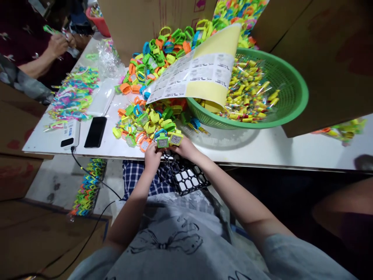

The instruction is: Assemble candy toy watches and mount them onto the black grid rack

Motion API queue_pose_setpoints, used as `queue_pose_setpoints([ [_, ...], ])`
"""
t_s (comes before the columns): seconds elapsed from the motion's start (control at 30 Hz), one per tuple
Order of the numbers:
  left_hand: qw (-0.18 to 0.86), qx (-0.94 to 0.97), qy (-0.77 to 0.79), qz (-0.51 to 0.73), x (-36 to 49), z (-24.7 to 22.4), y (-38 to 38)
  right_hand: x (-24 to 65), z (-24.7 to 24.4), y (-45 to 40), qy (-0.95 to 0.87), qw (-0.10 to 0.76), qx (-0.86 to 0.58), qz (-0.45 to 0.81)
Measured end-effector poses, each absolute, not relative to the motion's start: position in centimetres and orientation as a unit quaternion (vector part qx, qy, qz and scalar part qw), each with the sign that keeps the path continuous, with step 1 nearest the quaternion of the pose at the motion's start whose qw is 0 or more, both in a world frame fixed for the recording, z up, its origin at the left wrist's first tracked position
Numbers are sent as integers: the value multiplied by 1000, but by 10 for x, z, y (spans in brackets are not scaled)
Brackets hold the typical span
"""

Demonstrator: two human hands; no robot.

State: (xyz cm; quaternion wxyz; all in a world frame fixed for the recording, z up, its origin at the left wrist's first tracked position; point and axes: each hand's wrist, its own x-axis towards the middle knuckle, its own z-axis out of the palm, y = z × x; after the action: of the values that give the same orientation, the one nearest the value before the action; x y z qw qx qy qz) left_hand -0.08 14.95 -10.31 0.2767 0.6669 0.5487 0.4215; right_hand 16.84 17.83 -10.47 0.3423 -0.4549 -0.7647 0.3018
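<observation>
Left of the green basket and on its nearer side, at the front edge of the white table, both of the person's hands meet over the toy watches. The left hand, farther from the basket, is mostly closed, its fingers drawn together at the lower edge of a green toy watch; the exact grip under the watch is hidden. The right hand, nearer the basket, is curled with its fingers around a yellow toy watch, the far fingertips out of sight. Both square faces are turned up, side by side, just in front of the loose pile of watches that spreads to the basket's left.

The step in hand looks like handling these two watches together at the table edge, one to each hand. From here a move seems to call for a light, sure pinch on each, with the bands kept clear of the pile so that they do not snag on their neighbours.

A label sheet leans over the basket's left rim, partly covering the small wrapped yellow pieces inside it. Well left of the basket lies a black phone; below and left of it, a black openwork item with white squares rests on the lap.
</observation>
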Motion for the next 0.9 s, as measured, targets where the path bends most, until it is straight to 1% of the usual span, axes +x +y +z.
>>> queue_pose_setpoints([
  [0.1,264,669,556,416,1,-103,147,168,-101,178,-788,317,-463,254],
  [0.23,249,670,567,409,2,-105,144,165,-99,176,-809,282,-461,229],
  [0.47,243,683,538,431,3,-111,141,164,-98,179,-815,302,-420,260],
  [0.6,221,663,561,442,7,-112,138,165,-101,179,-808,325,-396,291],
  [0.73,199,662,580,432,10,-111,135,165,-106,176,-800,341,-404,284],
  [0.83,201,667,577,427,8,-110,137,165,-106,179,-809,336,-396,276],
  [0.9,222,669,568,425,5,-108,140,165,-105,182,-819,327,-382,277],
])
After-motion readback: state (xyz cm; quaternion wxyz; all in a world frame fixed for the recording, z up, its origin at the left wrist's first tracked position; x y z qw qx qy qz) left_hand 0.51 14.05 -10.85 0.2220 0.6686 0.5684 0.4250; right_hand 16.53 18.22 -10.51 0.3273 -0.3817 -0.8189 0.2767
